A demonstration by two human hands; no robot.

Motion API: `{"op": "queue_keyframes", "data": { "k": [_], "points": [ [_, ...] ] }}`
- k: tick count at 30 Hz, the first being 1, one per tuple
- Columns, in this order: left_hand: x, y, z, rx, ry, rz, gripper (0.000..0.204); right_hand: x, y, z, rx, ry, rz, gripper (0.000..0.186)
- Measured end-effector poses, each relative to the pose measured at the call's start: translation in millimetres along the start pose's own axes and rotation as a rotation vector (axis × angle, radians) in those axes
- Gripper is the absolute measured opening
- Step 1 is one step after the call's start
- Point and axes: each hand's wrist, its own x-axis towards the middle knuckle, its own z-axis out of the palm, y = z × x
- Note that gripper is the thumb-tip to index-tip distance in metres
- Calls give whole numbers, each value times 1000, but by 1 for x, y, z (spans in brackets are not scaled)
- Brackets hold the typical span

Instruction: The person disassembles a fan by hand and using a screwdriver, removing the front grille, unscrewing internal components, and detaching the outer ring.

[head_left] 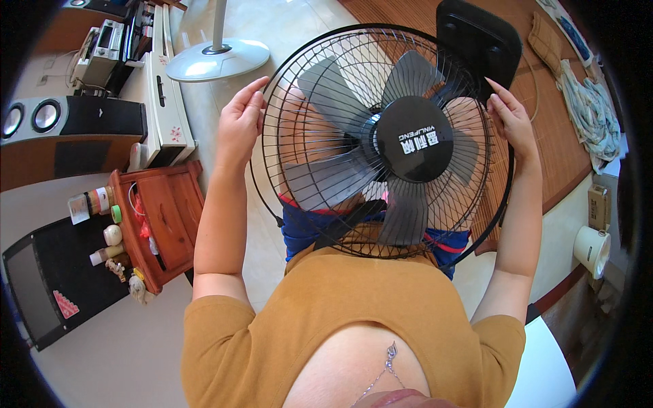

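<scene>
A black fan (414,139) with a round wire guard (326,239) rests at my lap, its grey blades showing through the wires. My left hand (241,117) is closed at the guard's left rim, thumb and fingers drawn together there. On the opposite side my right hand (509,117) pinches the right rim, its index finger pointing up along the edge. The rear hoop of the fan shows beyond the front guard at lower left and right. The fan's flat black base (484,42) is at the upper right, beyond the guard.
At far left stand a loudspeaker (75,126) and a wooden cabinet (160,224) with jars beside it. A round white pedestal base (218,60) is on the floor ahead. To the right, a slatted brown mat (544,146) carries crumpled cloth (588,115); a white canister (590,250) sits nearby.
</scene>
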Motion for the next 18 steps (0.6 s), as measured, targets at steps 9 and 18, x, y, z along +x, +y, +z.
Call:
{"op": "queue_keyframes", "data": {
  "k": [9,18],
  "points": [
    [-31,13,8,-25,-25,-137,35,-11,4,6,1,-14,48,38],
    [-70,-6,13,446,-9,255,55,-46,6,12,-286,-47,-114,45]
  ]
}}
